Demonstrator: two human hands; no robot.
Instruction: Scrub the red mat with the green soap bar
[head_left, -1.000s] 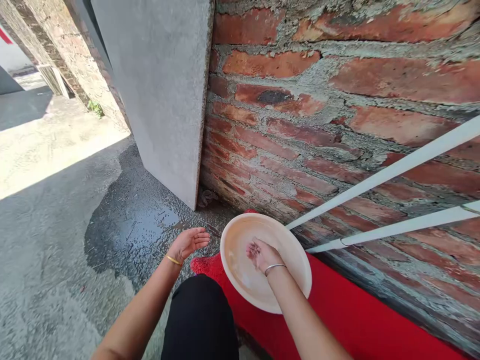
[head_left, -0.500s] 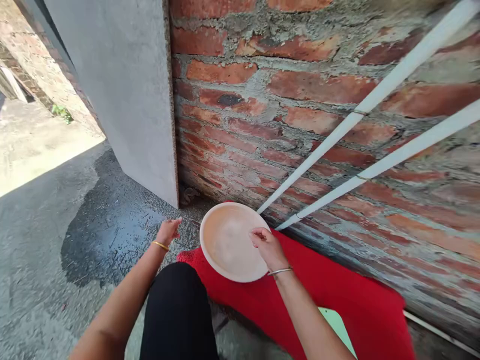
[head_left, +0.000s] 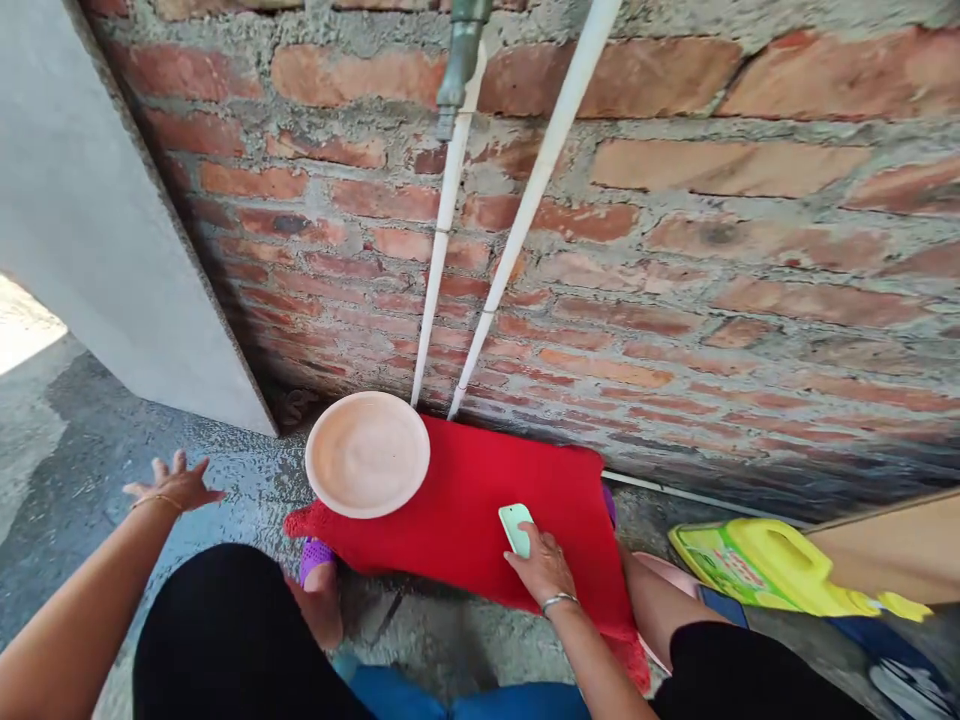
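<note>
A red cloth (head_left: 480, 500) lies spread along the foot of the brick wall in front of me. My right hand (head_left: 544, 568) is on a flat mint-green object (head_left: 514, 526) with rounded corners and a small slot near its far end. The thumb is at one side and the fingers at the other; its underside is hidden against the cloth. My left hand (head_left: 174, 484) hangs over the wet floor with fingers spread, holding nothing. Between the hands, a pale pink basin (head_left: 367, 455) rests on the cloth's left end, touched by neither hand.
Two white pipes (head_left: 517, 235) run down the brick wall (head_left: 660, 240), with a tap (head_left: 459, 70) above. A grey slab (head_left: 127, 220) leans at left. At right lies a yellow detergent bottle (head_left: 780, 562) near a cardboard piece (head_left: 900, 550). Water wets the concrete (head_left: 247, 495).
My view has swung right. My right hand has gone from beside the basin to the mint-green object and taken hold of it. My left hand has moved away left, fingers spreading.
</note>
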